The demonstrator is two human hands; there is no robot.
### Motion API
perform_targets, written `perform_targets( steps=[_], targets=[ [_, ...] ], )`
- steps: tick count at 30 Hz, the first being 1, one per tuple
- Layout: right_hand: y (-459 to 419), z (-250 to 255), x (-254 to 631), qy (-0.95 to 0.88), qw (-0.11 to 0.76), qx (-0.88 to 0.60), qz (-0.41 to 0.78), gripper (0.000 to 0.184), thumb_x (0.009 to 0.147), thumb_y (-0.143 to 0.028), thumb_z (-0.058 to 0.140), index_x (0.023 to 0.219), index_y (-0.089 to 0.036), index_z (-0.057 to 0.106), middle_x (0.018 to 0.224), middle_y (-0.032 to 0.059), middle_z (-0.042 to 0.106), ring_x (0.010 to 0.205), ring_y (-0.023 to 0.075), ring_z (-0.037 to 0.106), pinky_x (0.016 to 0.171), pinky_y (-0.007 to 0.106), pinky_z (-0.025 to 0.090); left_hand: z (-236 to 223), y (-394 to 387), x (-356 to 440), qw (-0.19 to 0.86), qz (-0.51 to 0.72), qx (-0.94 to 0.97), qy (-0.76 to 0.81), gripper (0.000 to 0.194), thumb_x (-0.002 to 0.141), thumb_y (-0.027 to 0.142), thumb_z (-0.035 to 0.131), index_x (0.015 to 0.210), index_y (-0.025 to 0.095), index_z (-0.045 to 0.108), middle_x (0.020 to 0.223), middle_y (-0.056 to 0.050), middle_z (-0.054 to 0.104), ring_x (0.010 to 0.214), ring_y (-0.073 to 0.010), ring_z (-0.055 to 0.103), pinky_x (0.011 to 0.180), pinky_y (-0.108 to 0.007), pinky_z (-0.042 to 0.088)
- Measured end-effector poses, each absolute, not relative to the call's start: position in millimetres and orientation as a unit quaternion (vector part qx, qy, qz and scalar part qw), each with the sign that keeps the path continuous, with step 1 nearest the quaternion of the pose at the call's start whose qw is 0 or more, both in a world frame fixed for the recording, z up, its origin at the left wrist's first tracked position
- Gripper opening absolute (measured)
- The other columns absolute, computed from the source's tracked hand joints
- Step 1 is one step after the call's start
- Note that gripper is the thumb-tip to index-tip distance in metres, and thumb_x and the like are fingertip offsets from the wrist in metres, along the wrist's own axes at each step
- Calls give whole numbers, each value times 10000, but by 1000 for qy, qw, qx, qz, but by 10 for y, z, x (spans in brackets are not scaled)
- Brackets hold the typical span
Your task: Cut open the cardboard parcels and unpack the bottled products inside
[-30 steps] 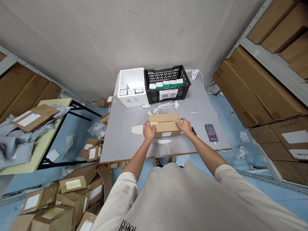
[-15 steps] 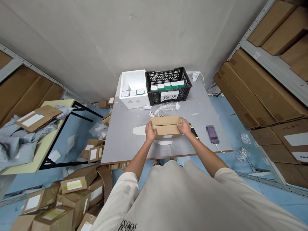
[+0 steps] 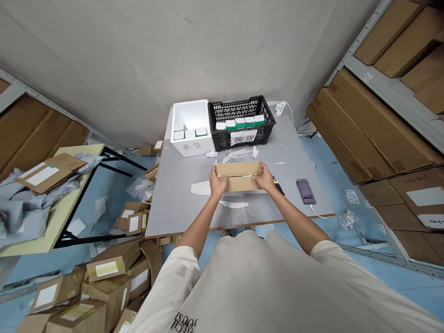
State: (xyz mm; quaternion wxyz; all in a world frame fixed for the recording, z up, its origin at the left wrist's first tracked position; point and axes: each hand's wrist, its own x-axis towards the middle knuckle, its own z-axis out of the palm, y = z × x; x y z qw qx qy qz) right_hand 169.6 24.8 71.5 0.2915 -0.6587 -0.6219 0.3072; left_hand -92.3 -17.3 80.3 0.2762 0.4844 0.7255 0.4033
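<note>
A brown cardboard box [image 3: 241,185] is at the middle of the grey table, between my two hands. Its top flaps are parted along a narrow gap, with shiny tape at the edges; what is inside does not show. My left hand [image 3: 218,182] grips the left end, thumb on the near flap. On the right end my right hand [image 3: 265,179] holds it the same way. A black and yellow tool [image 3: 279,188], probably a cutter, lies just right of my right hand. White paper strips [image 3: 234,204] lie on the table in front of the box.
Behind the box stand a white foam box [image 3: 193,147] and a black plastic crate [image 3: 268,132], each holding several small cartons. A phone [image 3: 305,191] on a cable lies at the right. Crumpled plastic wrap [image 3: 239,153] sits before the crate. Cardboard boxes [image 3: 111,291] pile up on the floor left.
The taped seam on top of the box has come apart, and the flaps now lift open at the middle. My hands have shifted onto the box's ends, thumbs at the gap.
</note>
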Motion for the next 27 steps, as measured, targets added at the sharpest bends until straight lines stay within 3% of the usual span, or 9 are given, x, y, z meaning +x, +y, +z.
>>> perform_targets(
  steps=[4,7,10,13,18,23,27],
  targets=[
    [260,790,1671,-575,288,-690,332,806,861,-482,619,1583,-244,351,1416,104,619,1158,272,649,1026,402,500,875,-146,-964,269,344,451,778,646,939,437,593,1504,206,380,1415,-165,538,1299,-284,578,1107,-413,456],
    [232,802,1668,-559,223,-735,312,714,918,-670,505,1471,-218,487,1346,139,650,1171,304,644,1029,428,475,846,-164,-1038,271,273,425,819,553,995,586,451,1406,216,448,1378,-173,583,1251,-315,609,1043,-443,470],
    [192,782,1691,-565,136,-757,298,688,937,-716,456,1377,-198,564,1289,182,682,1199,348,634,1014,456,459,764,-184,-1119,290,205,433,829,547,989,641,411,1352,238,478,1320,-165,647,1235,-338,626,984,-446,478],
    [157,738,1723,-569,77,-755,316,664,931,-697,483,1347,-191,590,1269,195,699,1177,358,650,955,440,482,666,-203,-1171,304,150,459,821,508,953,603,504,1313,244,515,1308,-158,671,1239,-339,630,960,-425,475],
    [143,629,1768,-582,58,-744,323,597,916,-631,514,1301,-191,636,1293,178,684,1159,345,659,923,412,507,569,-257,-1194,307,136,476,813,471,946,577,514,1266,235,556,1338,-155,659,1217,-315,644,924,-392,486],
    [98,456,1757,-617,93,-709,328,731,826,-371,636,1511,-186,459,1400,167,606,1227,314,625,1004,395,502,519,-342,-1175,342,106,480,801,507,868,451,641,1307,221,531,1378,-164,627,1238,-320,628,942,-397,496],
    [65,337,1718,-608,122,-710,332,835,790,-276,638,1575,-176,373,1448,179,565,1304,327,576,1089,435,469,467,-374,-1132,337,134,484,796,669,841,351,657,1457,215,435,1462,-174,558,1359,-336,546,1068,-430,462]
  ],
)
